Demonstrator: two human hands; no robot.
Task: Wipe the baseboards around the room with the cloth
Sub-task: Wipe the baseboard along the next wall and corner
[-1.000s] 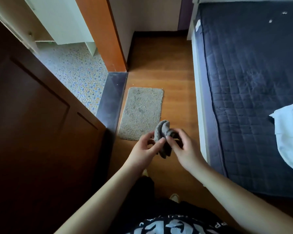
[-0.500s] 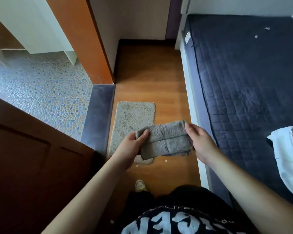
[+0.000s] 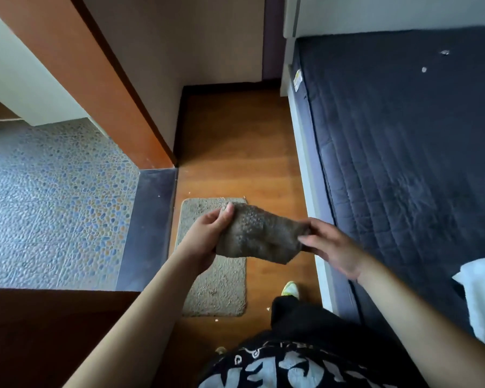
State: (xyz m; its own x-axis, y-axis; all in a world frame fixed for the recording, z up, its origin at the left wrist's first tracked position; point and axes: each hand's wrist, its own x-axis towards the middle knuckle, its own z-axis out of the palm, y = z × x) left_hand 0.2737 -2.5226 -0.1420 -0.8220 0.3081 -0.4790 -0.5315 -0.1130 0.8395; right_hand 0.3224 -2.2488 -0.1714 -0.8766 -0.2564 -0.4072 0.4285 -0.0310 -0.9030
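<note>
**A:** Grey-brown terry, thick and nubbly: that is the folded cloth the person holds out in front of their body, above the floor.

**B:** Which hands have it?

**A:** Both. The left hand grips the left end, thumb on top and fingers curled underneath. The right hand holds the right end, fingers wrapped around the edge; it is a little blurred, so I cannot tell exactly how the fingers lie. The cloth sags slightly between the two hands.

**B:** What is beneath it?

**A:** A small beige shaggy rectangular mat lying on the orange-brown wooden plank floor. The cloth hangs over the mat's far half without touching it.

**B:** And the baseboards?

**A:** A dark brown baseboard runs along the foot of the pale far wall and turns the corner towards the doorway on the left. It is well apart from the cloth.

**B:** What else surrounds the person?

**A:** On the left, an orange wooden door frame, a dark grey stone threshold, and past it a floor of blue and tan pebble mosaic. On the right, a bed with a dark navy quilted cover on a white frame; something white lies at its near edge. The person wears a black shirt with pale lettering, and one yellow-green shoe tip shows just beside the mat.
</note>
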